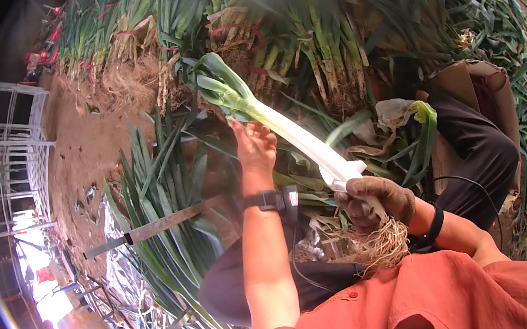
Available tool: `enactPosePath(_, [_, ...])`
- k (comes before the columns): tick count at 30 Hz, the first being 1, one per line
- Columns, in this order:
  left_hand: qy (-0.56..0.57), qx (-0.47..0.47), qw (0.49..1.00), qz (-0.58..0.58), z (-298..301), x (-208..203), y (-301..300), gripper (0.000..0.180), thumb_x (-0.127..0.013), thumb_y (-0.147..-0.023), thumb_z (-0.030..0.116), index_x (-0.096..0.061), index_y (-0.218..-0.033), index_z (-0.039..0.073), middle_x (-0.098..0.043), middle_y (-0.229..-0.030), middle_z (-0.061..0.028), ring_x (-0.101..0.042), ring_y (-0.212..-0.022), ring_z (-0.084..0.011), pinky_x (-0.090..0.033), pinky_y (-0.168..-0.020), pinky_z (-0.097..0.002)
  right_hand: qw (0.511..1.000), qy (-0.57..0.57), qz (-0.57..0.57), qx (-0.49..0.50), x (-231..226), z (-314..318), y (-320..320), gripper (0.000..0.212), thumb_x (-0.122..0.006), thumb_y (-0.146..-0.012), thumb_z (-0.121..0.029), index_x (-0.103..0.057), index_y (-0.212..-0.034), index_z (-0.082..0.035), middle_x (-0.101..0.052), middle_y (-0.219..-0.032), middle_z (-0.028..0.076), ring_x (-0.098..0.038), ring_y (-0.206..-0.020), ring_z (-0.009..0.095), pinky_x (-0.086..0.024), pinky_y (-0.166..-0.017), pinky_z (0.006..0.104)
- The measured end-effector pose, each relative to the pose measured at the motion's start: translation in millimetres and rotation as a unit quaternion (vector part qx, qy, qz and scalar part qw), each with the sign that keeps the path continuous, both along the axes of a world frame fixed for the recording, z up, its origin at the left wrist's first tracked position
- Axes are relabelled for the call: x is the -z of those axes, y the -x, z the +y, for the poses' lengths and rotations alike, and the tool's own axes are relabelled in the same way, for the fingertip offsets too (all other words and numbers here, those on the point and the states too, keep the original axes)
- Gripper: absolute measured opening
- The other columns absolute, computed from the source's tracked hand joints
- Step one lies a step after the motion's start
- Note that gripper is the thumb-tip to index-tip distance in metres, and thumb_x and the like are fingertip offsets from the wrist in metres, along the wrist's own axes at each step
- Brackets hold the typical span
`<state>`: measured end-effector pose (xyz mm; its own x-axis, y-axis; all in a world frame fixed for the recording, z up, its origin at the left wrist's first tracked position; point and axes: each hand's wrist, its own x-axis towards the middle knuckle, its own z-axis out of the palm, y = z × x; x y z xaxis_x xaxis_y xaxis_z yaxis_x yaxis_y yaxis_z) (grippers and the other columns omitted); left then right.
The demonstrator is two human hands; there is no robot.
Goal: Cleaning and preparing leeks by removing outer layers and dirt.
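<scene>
A long leek (300,136) slants across the middle, its white shaft peeled smooth and green leaf ends at upper left. My right hand (380,202), in a dark, dirty glove, is closed around the shaft near its pale roots (389,242). A loose strip of white skin (345,172) stands off the shaft just beyond that glove. Under the green end is my bare left hand (256,142), thumb apart and fingers half curled. Whether its fingertips touch the leek is hard to make out.
Tied bundles of leeks (239,43) line the far side, roots toward me. More loose leeks (170,199) lie to the left beside a flat metal bar (171,222). A cardboard box (495,101) stands at right past my knee. Bare soil (87,149) stretches along the left.
</scene>
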<state>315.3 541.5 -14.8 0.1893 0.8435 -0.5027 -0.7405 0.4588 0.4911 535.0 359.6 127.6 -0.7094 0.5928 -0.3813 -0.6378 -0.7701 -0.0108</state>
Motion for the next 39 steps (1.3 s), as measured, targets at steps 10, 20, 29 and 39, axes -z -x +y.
enactPosePath(10, [0.049, -0.074, 0.993, 0.082, 21, -23, -41, 0.034, -0.057, -0.091, 0.037, -0.056, -0.106, 0.007, -0.062, -0.085, -0.003, -0.058, -0.066, -0.0127, -0.046, -0.049, -0.024, 0.999, 0.015, -0.009, 0.034, 3, -3, -8, 0.025, -0.059, -0.087, -0.023, -0.051, -0.096, -0.001, -0.049, -0.061, 0.001, -0.042, -0.042, 0.006, -0.032, -0.038, 0.0183])
enactPosePath(20, [-0.203, 0.036, 0.754, 0.624, 57, 29, 32, 0.046, -0.056, -0.086, 0.016, -0.046, -0.129, 0.005, -0.061, -0.1, -0.0077, -0.061, -0.067, -0.0136, -0.047, -0.048, -0.0256, 0.999, -0.028, -0.035, -0.008, 2, 1, -5, 0.022, -0.057, -0.088, -0.022, -0.05, -0.092, -0.002, -0.045, -0.06, -0.001, -0.04, -0.042, 0.006, -0.031, -0.038, 0.0201])
enactPosePath(29, [-0.253, 0.036, 0.575, 0.777, 45, -7, 8, 0.014, -0.055, -0.079, 0.007, -0.06, -0.087, -0.004, -0.063, -0.083, -0.0191, -0.061, -0.075, -0.0349, -0.048, -0.069, -0.0426, 0.981, -0.055, -0.18, -0.047, -14, 8, -5, 0.02, -0.06, -0.086, -0.022, -0.052, -0.086, -0.003, -0.046, -0.057, 0.001, -0.041, -0.042, 0.008, -0.033, -0.038, 0.0217])
enactPosePath(39, [-0.289, 0.005, 0.488, 0.823, 60, -23, 5, 0.022, -0.052, -0.079, 0.016, -0.061, -0.077, -0.004, -0.061, -0.077, -0.0264, -0.061, -0.076, -0.0422, -0.047, -0.067, -0.0479, 0.955, -0.123, -0.267, -0.049, -25, 17, 3, 0.025, -0.064, -0.081, -0.025, -0.054, -0.084, -0.002, -0.051, -0.059, 0.003, -0.049, -0.046, 0.009, -0.039, -0.039, 0.0239])
